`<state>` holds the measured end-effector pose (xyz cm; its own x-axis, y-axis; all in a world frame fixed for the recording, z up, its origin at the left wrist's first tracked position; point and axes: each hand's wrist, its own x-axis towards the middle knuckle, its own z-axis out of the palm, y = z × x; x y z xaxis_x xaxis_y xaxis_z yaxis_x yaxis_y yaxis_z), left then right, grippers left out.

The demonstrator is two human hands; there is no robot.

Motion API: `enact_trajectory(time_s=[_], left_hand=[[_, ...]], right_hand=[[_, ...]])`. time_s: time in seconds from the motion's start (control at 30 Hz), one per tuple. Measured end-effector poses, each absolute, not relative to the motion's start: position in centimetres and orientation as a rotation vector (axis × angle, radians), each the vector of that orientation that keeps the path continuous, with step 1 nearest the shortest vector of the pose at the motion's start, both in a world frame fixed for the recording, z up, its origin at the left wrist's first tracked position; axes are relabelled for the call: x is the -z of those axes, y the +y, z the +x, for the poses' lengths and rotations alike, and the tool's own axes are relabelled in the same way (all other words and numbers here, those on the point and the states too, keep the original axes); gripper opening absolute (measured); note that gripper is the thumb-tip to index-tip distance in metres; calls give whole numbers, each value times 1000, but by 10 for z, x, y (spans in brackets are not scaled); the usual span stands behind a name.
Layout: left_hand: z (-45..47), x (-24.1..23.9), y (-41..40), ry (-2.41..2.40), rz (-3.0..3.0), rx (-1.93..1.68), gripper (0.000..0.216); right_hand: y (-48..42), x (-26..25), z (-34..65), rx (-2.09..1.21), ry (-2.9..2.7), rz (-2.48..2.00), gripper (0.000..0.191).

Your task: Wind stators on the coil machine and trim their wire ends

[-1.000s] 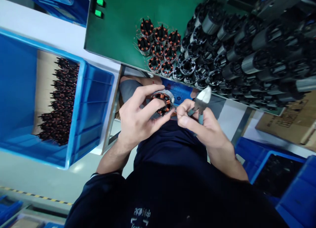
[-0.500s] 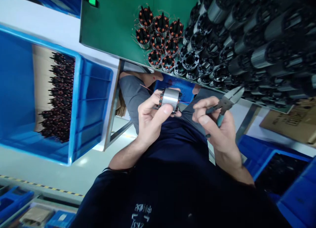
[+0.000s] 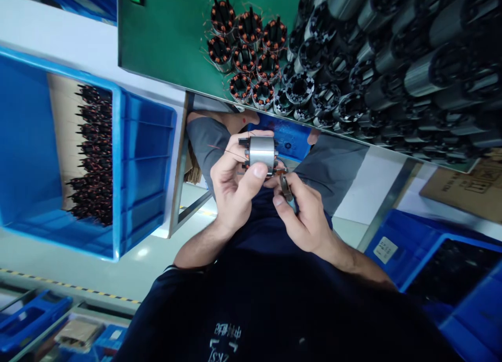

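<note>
My left hand [image 3: 233, 187] grips a small motor stator [image 3: 262, 154], a silver steel cylinder with black end caps and copper windings, held on its side in front of my body. Thin copper wires trail from it to the left. My right hand [image 3: 304, 215] is closed round a pair of small cutters [image 3: 286, 188], whose tip touches the stator's lower right end. Both hands sit just below the edge of the green work table [image 3: 172, 43].
On the table stand several wound stators with copper coils [image 3: 245, 53] and a large heap of unwound black-and-silver stators [image 3: 392, 64]. A blue crate [image 3: 137, 158] with dark wound parts sits at left. More blue bins [image 3: 451, 268] lie at lower right, cardboard [image 3: 470, 187] beside them.
My right hand has swung the cutters down from the right and brought their tip to the stator. The left hand turned the stator from end-on to side-on and raised it slightly.
</note>
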<state>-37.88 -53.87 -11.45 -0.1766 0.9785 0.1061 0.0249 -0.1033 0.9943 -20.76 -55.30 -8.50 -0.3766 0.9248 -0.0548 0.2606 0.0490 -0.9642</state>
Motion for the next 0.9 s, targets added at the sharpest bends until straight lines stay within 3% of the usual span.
enact_trajectory(time_s=[0.27,0.67,0.77,0.9], left_hand=[[-376,110,-540,1410,1243,-1373,49],[-380,118,-536,1280,894,-1451,33],[-408,122,-535,1322,778,-1506,28],[-505,115,-542,1556,794,-1672,41]], right_hand=[[-551,89,-213,-1354,-1672,-1197,16],[-542,97,-211,-1515,-1600,-1257,25],[-543,109,-200,-1558,-1538,-1388,25],[-547,136,-173,-1547,-1451,-1572,21]])
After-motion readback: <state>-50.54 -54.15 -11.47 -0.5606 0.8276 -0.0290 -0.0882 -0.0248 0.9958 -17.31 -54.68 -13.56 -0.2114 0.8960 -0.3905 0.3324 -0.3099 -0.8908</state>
